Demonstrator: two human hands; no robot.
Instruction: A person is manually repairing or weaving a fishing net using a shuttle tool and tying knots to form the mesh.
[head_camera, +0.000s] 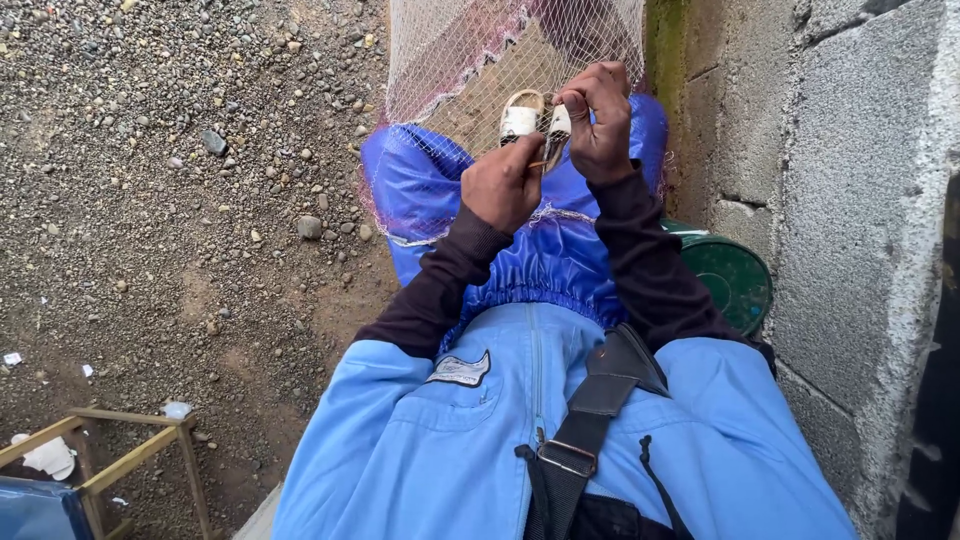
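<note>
- Head view: my left hand is curled shut just below and beside the right one, and a thin brownish sliver pokes out of it toward the mesh; I take it for a netting needle, though it is too small to be sure.
- My right hand sits just above, fingers pinched closed on a small white float and the strand next to it, which keeps that spot of the net taut and close to my eyes.
- The net hangs down from above both hands and drapes over my lap beneath them, so its own weight holds the mesh open while both hands meet at one knot.
- Under the hands lies the shiny blue cloth on my knees, a smooth bed for the mesh.
- Right of the right hand stands a block wall, with a green round lid low beside it.
- Far left of the left hand, gravel ground and a wooden frame.
</note>
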